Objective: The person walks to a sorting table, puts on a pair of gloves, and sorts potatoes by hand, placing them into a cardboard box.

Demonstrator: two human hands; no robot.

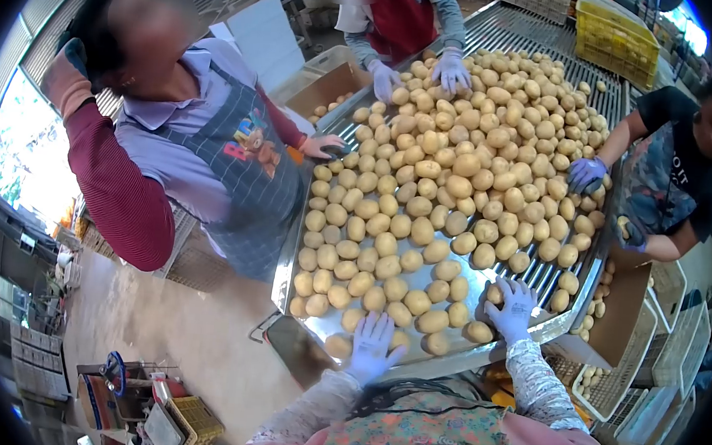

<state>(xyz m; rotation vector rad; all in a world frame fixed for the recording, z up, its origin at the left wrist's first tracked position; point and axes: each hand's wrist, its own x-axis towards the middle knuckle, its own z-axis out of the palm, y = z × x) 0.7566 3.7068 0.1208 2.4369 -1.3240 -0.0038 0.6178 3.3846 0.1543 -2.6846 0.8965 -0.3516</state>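
My left hand (pixel 372 350), in a pale lilac glove, lies at the near edge of the metal sorting table (pixel 485 276) with its fingers stretched and apart. Potatoes sit on both sides of it, one potato (pixel 338 346) at its left and another at its right. Farther right, my right hand (pixel 513 312), gloved the same way, has its thumb and forefinger around a potato (pixel 494 294) over the slatted part. A broad heap of potatoes (pixel 496 141) covers the table beyond, thinning to a single layer toward me.
Across the table a person (pixel 401 17) has gloved hands on the heap. Another person (pixel 228 145) stands at the left, one hand on the table edge. A third person (pixel 669 172) works at the right. Crates (pixel 646 362) stand lower right; a yellow crate (pixel 617 42) sits at the far end.
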